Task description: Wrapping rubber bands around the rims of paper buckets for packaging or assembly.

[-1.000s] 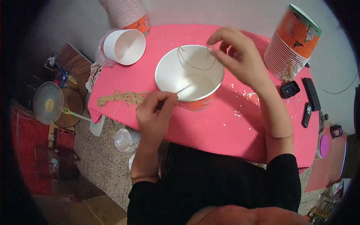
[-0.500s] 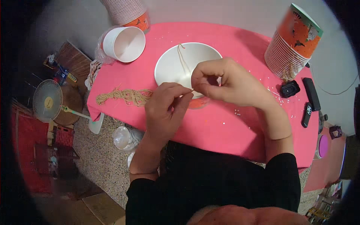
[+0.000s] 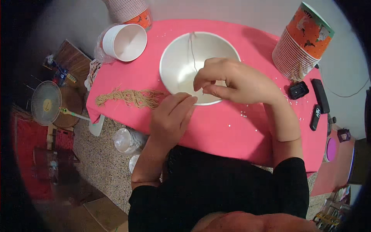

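Observation:
A large white paper bucket [image 3: 174,63] is tilted with its mouth toward me, its inside showing. A thin string [image 3: 193,50] hangs from its far rim down the inside to my right hand. My left hand [image 3: 172,118] is closed at the near rim, thumb and fingertips pinched on the edge. My right hand [image 3: 237,83] hangs over the bucket's mouth with its fingers curled in and the thumb close to them. Whatever lies between those fingertips is too small to make out. Left of the bucket lies a bundle of tan string [image 3: 133,98].
White buckets [image 3: 129,42] in clear plastic stand at the back left, near another stack [image 3: 127,9]. An orange printed bucket stack [image 3: 297,48] leans at the back right. Beside it are a black case [image 3: 298,90], a black bar [image 3: 320,96] and a remote [image 3: 315,117]. Small white bits dot the pink tablecloth [image 3: 216,133].
The bucket's mouth has tipped further toward me. My left fingertips have moved from beside my right fingers down onto the near rim. My right hand has shifted slightly left, its fingers lower into the mouth.

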A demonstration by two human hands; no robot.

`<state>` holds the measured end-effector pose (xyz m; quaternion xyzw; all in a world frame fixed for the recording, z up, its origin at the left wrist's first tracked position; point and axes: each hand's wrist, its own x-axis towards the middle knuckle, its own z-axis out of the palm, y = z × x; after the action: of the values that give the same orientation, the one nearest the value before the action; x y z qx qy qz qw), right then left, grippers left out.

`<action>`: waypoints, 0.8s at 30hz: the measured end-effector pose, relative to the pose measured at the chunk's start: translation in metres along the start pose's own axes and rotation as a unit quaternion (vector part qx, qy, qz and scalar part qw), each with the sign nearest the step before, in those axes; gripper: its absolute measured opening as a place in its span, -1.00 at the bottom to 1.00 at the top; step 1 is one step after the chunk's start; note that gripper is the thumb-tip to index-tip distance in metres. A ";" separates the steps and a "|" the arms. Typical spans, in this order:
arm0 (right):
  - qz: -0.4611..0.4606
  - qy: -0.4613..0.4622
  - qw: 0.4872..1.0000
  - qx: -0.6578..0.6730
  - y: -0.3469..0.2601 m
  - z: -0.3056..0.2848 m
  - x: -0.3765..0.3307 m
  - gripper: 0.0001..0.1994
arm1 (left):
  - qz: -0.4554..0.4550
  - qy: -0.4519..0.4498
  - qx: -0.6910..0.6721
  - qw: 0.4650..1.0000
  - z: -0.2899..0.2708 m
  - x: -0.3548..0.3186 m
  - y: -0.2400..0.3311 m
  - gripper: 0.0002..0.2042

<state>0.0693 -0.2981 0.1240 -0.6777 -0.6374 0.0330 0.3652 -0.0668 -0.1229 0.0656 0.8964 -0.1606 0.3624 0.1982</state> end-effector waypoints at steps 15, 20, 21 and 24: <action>-0.016 -0.003 0.999 -0.043 -0.011 0.002 -0.004 -0.83 | 0.176 0.088 0.119 0.973 0.008 -0.004 -0.007 -0.71; -0.023 -0.011 0.999 -0.030 -0.011 0.003 -0.003 -0.84 | 0.186 0.092 0.118 0.971 0.008 -0.003 -0.009 -0.71; -0.023 -0.011 0.999 -0.030 -0.010 0.004 -0.003 -0.84 | 0.189 0.091 0.116 0.971 0.008 -0.003 -0.009 -0.71; -0.036 -0.016 0.999 -0.015 -0.007 0.005 -0.002 -0.84 | 0.193 0.094 0.118 0.970 0.010 -0.003 -0.010 -0.71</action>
<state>0.0605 -0.2979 0.1229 -0.6594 -0.6674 0.0207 0.3456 -0.0591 -0.1185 0.0546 0.8275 -0.2673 0.4926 0.0320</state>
